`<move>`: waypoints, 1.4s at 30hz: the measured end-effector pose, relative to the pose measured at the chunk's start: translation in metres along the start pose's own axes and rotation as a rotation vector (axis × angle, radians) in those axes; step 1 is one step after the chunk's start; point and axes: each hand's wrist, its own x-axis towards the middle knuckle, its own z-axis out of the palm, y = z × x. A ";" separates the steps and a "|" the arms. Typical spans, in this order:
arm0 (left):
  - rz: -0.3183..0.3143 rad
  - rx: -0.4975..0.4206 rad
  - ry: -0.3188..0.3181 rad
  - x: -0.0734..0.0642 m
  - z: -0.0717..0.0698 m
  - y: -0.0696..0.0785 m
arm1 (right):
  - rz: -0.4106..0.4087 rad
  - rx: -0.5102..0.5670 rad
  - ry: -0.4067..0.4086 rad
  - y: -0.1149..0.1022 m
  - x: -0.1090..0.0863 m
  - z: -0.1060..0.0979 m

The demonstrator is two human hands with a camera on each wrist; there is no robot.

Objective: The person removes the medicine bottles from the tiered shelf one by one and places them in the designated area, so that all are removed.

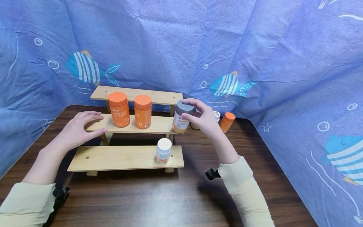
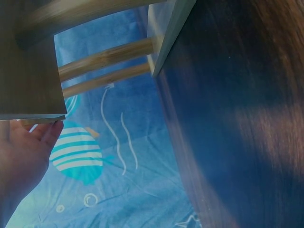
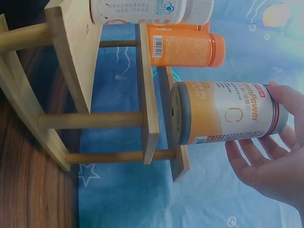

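Note:
My right hand (image 1: 200, 115) holds a supplement bottle (image 3: 228, 113) by its grey lid, thumb on one side and fingers on the other. The bottle has a white and orange label, and its grey base shows in the right wrist view, apart from the shelf boards. From the head it overlaps the right end of the middle shelf. My left hand (image 1: 77, 127) grips the left end of the wooden three-step rack (image 1: 105, 154) at its middle board, thumb at the front edge. Two orange bottles (image 1: 119, 110) stand upright on that board. A small white bottle (image 1: 163, 151) stands on the lowest board, towards the right.
Behind my right hand, on the dark wooden table (image 1: 136, 198), are an orange bottle (image 1: 227, 122) and a white-capped bottle (image 1: 216, 115), with another partly hidden. A blue fish-print cloth (image 1: 170, 47) hangs close behind the rack and along both sides.

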 end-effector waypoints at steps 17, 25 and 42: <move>0.004 0.002 0.000 0.001 -0.001 0.001 | -0.003 -0.040 0.070 0.035 -0.013 -0.032; -0.007 0.002 -0.012 0.000 -0.001 0.001 | 0.079 -0.037 0.101 0.074 -0.019 -0.045; 0.001 -0.001 -0.014 0.001 0.000 -0.002 | 0.198 -0.022 0.129 0.120 -0.028 -0.049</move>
